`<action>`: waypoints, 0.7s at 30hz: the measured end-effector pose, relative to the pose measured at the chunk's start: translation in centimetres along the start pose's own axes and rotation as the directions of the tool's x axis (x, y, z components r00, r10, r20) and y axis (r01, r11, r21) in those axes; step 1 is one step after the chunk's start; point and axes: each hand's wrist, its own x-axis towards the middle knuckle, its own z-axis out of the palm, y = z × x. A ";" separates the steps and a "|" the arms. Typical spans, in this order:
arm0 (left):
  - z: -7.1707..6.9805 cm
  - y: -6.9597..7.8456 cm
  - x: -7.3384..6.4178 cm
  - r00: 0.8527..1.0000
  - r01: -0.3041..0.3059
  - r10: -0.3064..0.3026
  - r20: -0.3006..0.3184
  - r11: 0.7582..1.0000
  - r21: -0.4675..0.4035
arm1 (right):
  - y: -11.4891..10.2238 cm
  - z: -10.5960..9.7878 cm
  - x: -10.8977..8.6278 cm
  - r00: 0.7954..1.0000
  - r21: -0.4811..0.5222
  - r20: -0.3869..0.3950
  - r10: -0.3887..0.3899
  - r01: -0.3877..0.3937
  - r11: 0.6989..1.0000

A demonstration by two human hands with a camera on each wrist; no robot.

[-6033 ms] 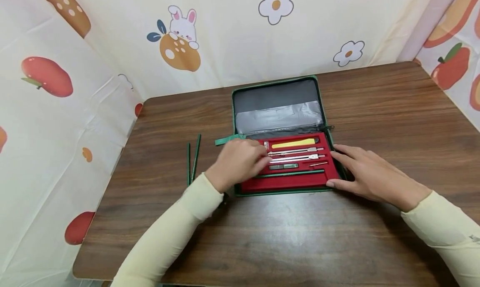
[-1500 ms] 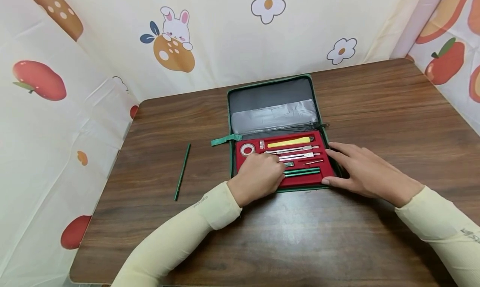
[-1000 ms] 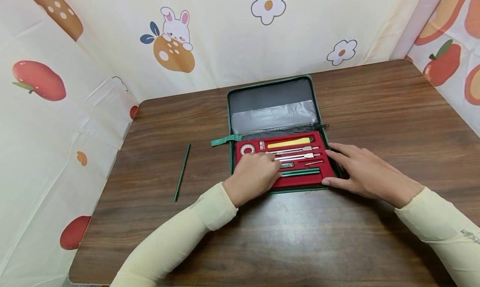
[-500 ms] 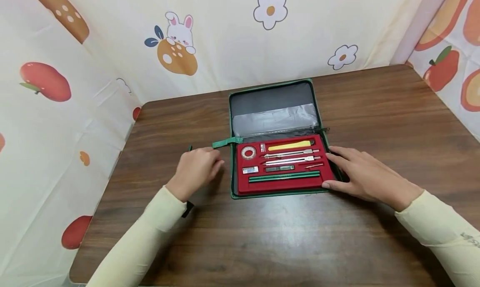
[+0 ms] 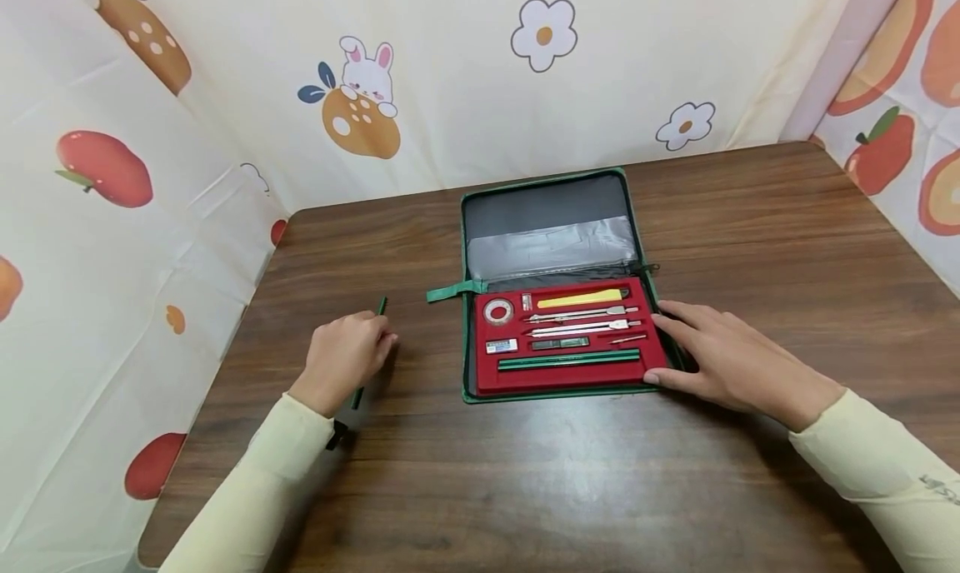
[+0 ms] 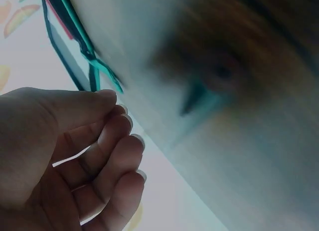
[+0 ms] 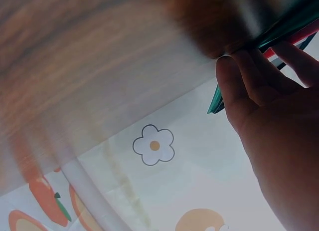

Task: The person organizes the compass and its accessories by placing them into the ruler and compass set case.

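In the head view, a green pencil [image 5: 357, 398] lies on the table left of the case, partly covered by my left hand [image 5: 345, 358]. The left wrist view shows that hand's fingers loosely bent, with nothing between them and thumb; a blurred green shape [image 6: 199, 104] lies apart from them. My right hand [image 5: 720, 352] rests against the right edge of an open green zip case [image 5: 558, 397], its fingers extended. Inside the case's red tray [image 5: 570, 381], two green pencils [image 5: 567, 360] lie in the front slot, below two metal compasses [image 5: 588, 329] and a yellow cutter [image 5: 577, 299].
The tray also holds a tape roll [image 5: 487, 311], an eraser [image 5: 502, 346] and a lead box [image 5: 560, 343]. The case's lid [image 5: 547, 206] lies back, with a green strap [image 5: 450, 291] at its left. A printed curtain [image 5: 450, 73] stands behind the table [image 5: 585, 481].
A second pencil has joined the one in the tray's front slot. My left hand has moved from the tray leftward to the pencil on the table. My right hand stays at the case's edge.
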 end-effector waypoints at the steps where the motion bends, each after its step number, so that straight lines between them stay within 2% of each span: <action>1: 0.0 -0.2 -0.2 1.000 0.015 -0.015 0.001 1.000 0.000 | 0.0 0.0 0.0 1.000 -0.001 -0.001 -0.001 0.001 1.000; 6: 0.2 -1.4 -0.7 0.994 0.111 -0.111 0.017 0.994 0.009 | 0.0 0.0 0.0 1.000 0.002 0.007 0.010 -0.010 1.000; 12: 0.2 -2.3 -1.0 0.970 0.221 -0.224 0.094 0.975 0.036 | 0.0 0.1 -0.1 1.000 0.004 0.006 0.013 -0.013 1.000; 15: 0.1 -2.6 -1.0 0.962 0.237 -0.242 0.127 0.970 0.058 | 0.0 0.1 0.0 1.000 0.000 0.007 0.015 -0.015 1.000; 21: -0.1 -3.0 -0.8 0.957 0.236 -0.243 0.157 0.970 0.061 | 0.0 0.0 0.1 1.000 0.000 0.011 0.013 -0.013 1.000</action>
